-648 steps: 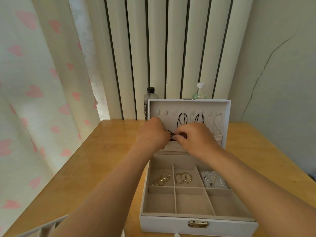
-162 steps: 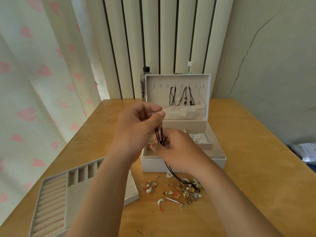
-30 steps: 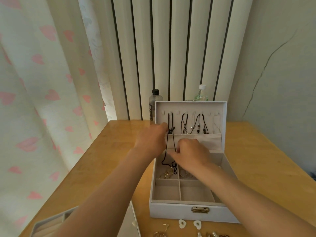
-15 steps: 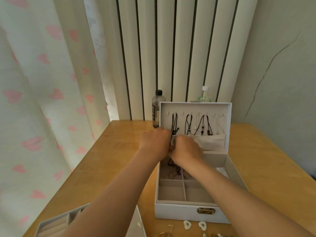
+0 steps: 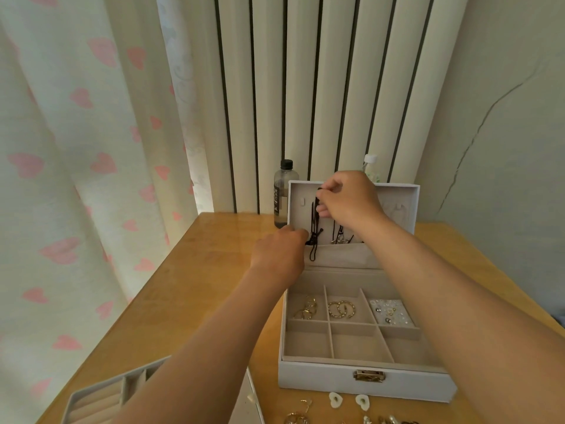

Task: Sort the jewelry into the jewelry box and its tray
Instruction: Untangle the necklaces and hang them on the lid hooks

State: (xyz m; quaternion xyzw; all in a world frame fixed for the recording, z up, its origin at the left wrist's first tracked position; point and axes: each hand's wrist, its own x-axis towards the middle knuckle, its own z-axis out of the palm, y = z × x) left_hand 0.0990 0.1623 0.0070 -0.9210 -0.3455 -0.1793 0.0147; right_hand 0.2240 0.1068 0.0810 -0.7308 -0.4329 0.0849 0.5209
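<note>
The white jewelry box (image 5: pixel 336 384) stands open on the wooden table, its lid upright. My right hand (image 5: pixel 348 200) is raised to the hooks inside the lid and pinches the top of a black cord necklace (image 5: pixel 313 234). My left hand (image 5: pixel 281 252) holds the same cord lower down, at the edge of the lid's pocket. Other necklaces (image 5: pixel 341 238) hang in the lid, partly hidden by my right arm. Gold hoop earrings (image 5: pixel 341 310) and small studs (image 5: pixel 389 312) lie in the back compartments. The grey tray (image 5: pixel 101 399) sits at the lower left.
Loose jewelry (image 5: pixel 336 400), including two white heart pieces, lies on the table in front of the box. A dark-capped bottle (image 5: pixel 282 194) and a white-capped bottle (image 5: pixel 370 166) stand behind the lid. A heart-print curtain (image 5: pixel 76 179) hangs along the left.
My right hand rose from the pocket edge up to the lid's hooks, lifting the top of the black cord. My left hand stayed low beside the pocket.
</note>
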